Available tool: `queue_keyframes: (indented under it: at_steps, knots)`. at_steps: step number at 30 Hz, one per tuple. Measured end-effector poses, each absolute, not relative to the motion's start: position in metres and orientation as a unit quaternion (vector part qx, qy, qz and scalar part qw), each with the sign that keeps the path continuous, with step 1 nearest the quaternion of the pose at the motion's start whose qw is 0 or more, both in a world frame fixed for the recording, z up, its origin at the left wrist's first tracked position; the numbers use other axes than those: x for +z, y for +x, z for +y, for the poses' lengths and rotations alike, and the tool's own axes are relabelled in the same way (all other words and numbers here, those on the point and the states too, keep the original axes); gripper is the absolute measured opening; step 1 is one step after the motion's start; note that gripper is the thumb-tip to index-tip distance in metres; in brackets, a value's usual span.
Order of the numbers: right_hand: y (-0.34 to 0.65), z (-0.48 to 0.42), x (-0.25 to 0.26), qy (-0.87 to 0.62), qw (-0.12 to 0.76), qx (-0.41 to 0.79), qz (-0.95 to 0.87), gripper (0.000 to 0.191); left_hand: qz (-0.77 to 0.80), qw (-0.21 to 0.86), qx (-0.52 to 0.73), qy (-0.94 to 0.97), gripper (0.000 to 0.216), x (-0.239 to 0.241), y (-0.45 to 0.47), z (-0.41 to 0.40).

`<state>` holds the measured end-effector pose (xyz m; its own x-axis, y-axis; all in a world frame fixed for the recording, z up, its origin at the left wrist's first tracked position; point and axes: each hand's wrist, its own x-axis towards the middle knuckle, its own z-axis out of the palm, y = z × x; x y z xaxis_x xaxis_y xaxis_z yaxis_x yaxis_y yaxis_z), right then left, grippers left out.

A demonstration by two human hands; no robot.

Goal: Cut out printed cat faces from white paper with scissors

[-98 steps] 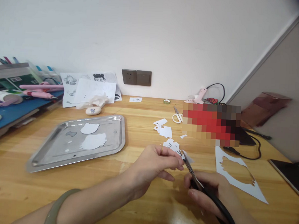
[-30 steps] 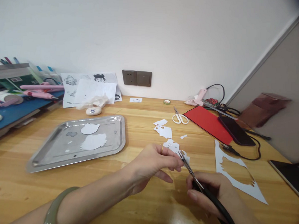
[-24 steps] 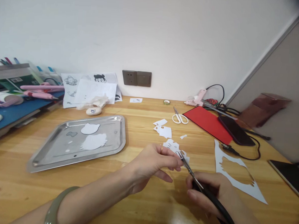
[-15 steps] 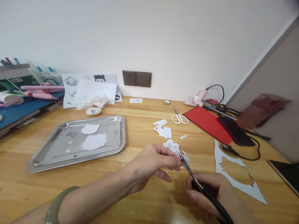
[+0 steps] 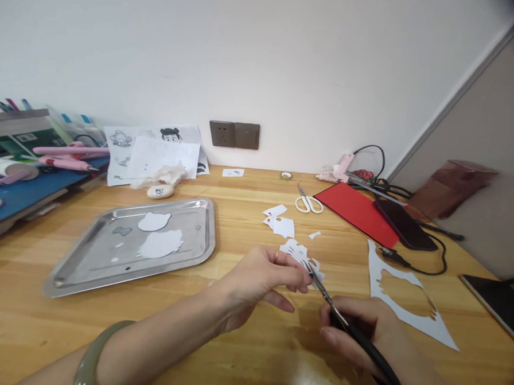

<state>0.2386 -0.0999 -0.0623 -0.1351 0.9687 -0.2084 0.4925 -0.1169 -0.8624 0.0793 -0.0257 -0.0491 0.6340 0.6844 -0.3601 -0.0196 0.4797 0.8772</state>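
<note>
My right hand [image 5: 368,327] grips black-handled scissors [image 5: 359,336], their blades pointing up and left to the fingertips of my left hand [image 5: 274,276]. Thumb and forefinger of the left hand are pinched together. A tiny dark bit [image 5: 310,276] shows there at the blade tips, too small to name. Just beyond the fingers lies a white paper piece [image 5: 295,249] with printed lines, partly hidden by the hand and blades. More paper scraps [image 5: 284,227] lie farther back. To the right is a white paper sheet with a cut-out hole [image 5: 375,279].
A metal tray [image 5: 209,236] at left holds a white cat-head cutout [image 5: 153,221] and other paper shapes. White-handled scissors [image 5: 308,204], a tape roll [image 5: 286,175], a red sheet [image 5: 355,212], a phone [image 5: 404,224] and a pink glue gun [image 5: 340,169] lie toward the back.
Almost nothing differs. The whole view has shifted very slightly, while both hands and the scissors keep about the same pose.
</note>
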Motion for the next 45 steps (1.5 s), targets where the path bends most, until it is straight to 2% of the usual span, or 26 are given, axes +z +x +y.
queue_keyframes:
  at_steps: [35,45]
  knots:
    - [0.2392,-0.1002,-0.0654,-0.6,0.262,0.467,-0.595,0.023,0.378,0.771,0.237,0.454,0.004,-0.0492,0.0787,-0.0239]
    - [0.2392,-0.1001,-0.0683,-0.58,0.293,0.481,-0.588,0.014,0.368,0.776,0.233,0.457,0.004,-0.0519,0.0799,-0.026]
